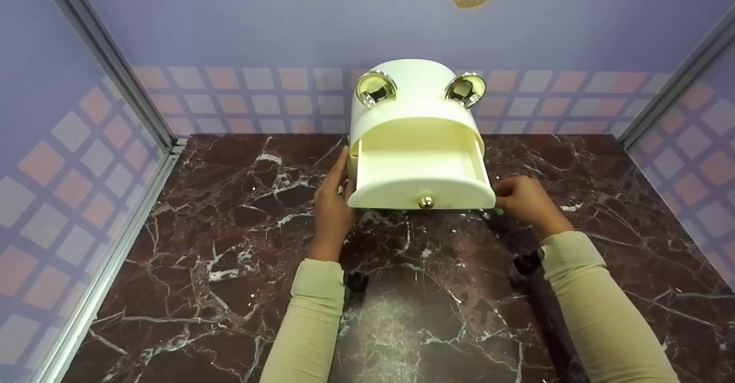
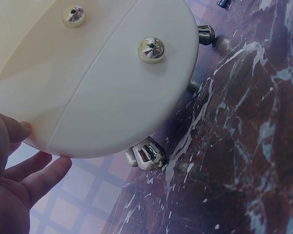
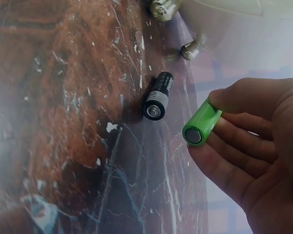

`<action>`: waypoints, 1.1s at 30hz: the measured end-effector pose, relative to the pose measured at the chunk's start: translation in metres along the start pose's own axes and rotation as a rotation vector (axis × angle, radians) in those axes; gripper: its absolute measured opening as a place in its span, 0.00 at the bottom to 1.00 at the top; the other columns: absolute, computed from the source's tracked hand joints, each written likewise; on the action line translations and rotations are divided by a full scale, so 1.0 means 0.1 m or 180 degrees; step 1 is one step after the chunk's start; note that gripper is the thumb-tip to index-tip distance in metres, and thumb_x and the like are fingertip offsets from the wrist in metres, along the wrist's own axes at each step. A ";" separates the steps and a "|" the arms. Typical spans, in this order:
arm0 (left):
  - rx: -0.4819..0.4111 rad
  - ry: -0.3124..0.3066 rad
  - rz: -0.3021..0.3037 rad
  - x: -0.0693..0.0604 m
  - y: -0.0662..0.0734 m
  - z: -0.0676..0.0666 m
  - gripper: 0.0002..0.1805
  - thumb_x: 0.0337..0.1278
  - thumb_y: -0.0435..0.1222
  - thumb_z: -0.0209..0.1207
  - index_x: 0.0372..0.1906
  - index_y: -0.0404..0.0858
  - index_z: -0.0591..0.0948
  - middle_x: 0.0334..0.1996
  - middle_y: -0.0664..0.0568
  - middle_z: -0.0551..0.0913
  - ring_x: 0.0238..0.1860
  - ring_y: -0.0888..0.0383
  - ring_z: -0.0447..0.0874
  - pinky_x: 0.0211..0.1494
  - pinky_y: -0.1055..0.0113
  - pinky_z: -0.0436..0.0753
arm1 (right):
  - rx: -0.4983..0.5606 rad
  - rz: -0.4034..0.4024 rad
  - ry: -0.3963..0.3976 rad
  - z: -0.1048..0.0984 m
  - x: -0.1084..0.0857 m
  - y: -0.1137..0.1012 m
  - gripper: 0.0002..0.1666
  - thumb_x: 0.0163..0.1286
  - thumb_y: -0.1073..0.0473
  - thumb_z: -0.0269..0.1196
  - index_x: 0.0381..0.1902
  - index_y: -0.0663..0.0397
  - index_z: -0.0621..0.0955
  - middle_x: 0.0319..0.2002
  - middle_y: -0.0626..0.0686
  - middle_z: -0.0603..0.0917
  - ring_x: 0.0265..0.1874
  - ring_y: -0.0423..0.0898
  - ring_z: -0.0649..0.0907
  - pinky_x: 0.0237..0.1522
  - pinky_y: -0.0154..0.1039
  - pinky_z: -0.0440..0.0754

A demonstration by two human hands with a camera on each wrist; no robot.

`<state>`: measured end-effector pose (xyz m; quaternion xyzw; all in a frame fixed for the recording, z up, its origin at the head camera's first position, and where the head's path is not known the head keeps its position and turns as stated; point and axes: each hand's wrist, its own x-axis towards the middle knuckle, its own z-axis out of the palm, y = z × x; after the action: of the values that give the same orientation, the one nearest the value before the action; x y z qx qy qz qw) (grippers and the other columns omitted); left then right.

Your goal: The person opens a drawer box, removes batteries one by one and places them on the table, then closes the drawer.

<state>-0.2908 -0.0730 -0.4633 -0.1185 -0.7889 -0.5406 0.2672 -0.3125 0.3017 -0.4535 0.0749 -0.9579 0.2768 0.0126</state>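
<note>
A cream box with two gold ears [image 1: 410, 93] stands near the back wall, its upper drawer [image 1: 402, 193] pulled out. The left hand [image 1: 334, 211] touches the box's left side; in the left wrist view the fingers of that hand [image 2: 24, 170] lie at the rounded edge of the cream box [image 2: 112, 107], with the thumb on its surface. At the box's right, the right hand [image 1: 528, 199] pinches a green battery [image 3: 203, 122] between thumb and fingers. A black and silver battery [image 3: 158, 97] lies on the marble surface beside it.
The dark marble table [image 1: 229, 256] is bounded by a patterned back wall [image 1: 258, 93] and side panels with metal edges. Short shiny feet [image 2: 149, 153] hold the box above the table.
</note>
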 end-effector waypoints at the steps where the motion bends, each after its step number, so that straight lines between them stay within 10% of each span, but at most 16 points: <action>1: 0.0005 0.0006 0.0001 0.00 0.00 0.00 0.34 0.64 0.25 0.54 0.73 0.51 0.65 0.67 0.50 0.73 0.57 0.52 0.81 0.60 0.65 0.81 | -0.0008 0.0004 0.0004 0.01 0.01 0.00 0.09 0.58 0.57 0.69 0.33 0.56 0.88 0.24 0.51 0.86 0.19 0.41 0.78 0.26 0.35 0.77; 33: -0.0135 -0.0013 0.0001 0.00 0.01 -0.01 0.31 0.68 0.30 0.54 0.73 0.51 0.65 0.70 0.53 0.70 0.57 0.51 0.81 0.60 0.65 0.81 | -0.0412 -0.0019 0.0024 0.16 0.05 0.02 0.03 0.50 0.62 0.65 0.20 0.55 0.83 0.15 0.49 0.80 0.16 0.45 0.75 0.21 0.37 0.72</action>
<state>-0.2903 -0.0734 -0.4627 -0.1254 -0.7778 -0.5569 0.2631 -0.3178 0.2942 -0.4674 0.0757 -0.9735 0.2145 0.0218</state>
